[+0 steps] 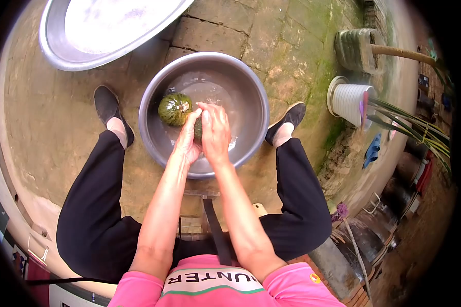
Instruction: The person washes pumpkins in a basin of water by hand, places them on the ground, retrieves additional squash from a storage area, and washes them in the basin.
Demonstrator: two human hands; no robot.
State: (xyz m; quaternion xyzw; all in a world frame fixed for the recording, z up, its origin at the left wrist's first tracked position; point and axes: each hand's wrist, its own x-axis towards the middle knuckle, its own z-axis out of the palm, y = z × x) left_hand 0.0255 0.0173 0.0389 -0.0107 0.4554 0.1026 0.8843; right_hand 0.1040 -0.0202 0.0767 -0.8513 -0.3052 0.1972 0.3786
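Observation:
A round metal basin [258,110] with shallow water in it stands on the ground between my feet. Inside, toward its left wall, sits a wet, mottled green pumpkin [174,109]. My left hand [188,138] and my right hand [215,130] are close together over the middle of the basin, cupped around a second green pumpkin [197,132]. Only a dark green strip of it shows between the palms; my hands hide most of the rest. My fingertips come near the right side of the first pumpkin.
A larger metal basin [61,56] stands at the upper left. My shoes [106,105] flank the smaller basin. On the right are a white ribbed pot [353,102] with a long-leaved plant, a square planter [356,50] with a trunk, and a blue item [372,151].

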